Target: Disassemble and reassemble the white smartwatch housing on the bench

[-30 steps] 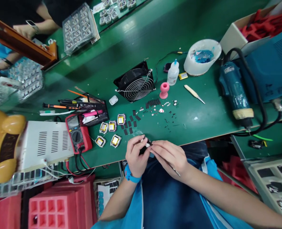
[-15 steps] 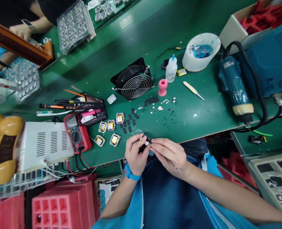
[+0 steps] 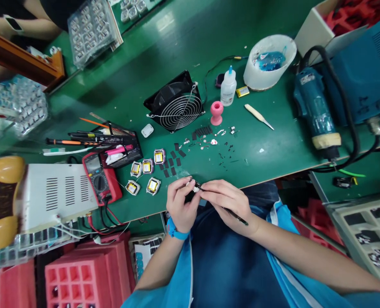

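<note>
At the near edge of the green bench (image 3: 273,145) my left hand (image 3: 179,204) pinches a small black-and-white part (image 3: 194,187) between thumb and fingers. My right hand (image 3: 228,203) grips black tweezers (image 3: 222,205) whose tip touches that part. Just left of my hands lie several small square units with yellow centres (image 3: 146,174). Small black pads and tiny loose parts (image 3: 209,145) are scattered on the bench beyond my hands.
A black fan (image 3: 175,107), pink stand (image 3: 216,112), glue bottle (image 3: 228,87), white tub (image 3: 269,62) and blue heat gun (image 3: 315,111) stand behind. A red multimeter (image 3: 98,179), tool tray (image 3: 113,145) and white power supply (image 3: 55,194) sit left. Another person's arms (image 3: 26,21) work at far left.
My hands stay together on the small part at the bench edge. The tweezers now show more fully behind my right hand. The view has shifted slightly.
</note>
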Action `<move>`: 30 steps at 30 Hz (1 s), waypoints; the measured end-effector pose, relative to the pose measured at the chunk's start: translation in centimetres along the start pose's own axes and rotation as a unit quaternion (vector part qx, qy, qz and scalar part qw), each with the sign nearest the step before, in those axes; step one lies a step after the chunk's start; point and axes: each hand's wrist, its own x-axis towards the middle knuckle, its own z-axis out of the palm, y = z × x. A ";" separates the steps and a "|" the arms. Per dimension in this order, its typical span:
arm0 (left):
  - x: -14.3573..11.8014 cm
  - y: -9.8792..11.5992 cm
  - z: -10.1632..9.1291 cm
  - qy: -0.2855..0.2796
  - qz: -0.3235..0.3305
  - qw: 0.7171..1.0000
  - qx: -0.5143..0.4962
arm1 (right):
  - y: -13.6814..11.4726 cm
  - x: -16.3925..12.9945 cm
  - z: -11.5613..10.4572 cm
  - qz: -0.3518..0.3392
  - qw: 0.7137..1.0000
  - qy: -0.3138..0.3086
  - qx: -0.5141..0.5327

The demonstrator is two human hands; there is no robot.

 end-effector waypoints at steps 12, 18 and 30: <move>-0.1 -0.3 0.0 -0.003 -0.004 1.000 -0.023 | -0.1 0.2 -0.4 0.008 1.000 -0.001 -0.022; -0.1 -0.1 0.1 -0.001 -0.001 1.000 -0.029 | -0.3 0.0 0.2 0.006 0.999 0.025 -0.046; -0.2 -0.2 0.2 0.001 -0.002 1.000 -0.026 | -0.3 -0.2 0.4 -0.030 0.995 0.010 -0.094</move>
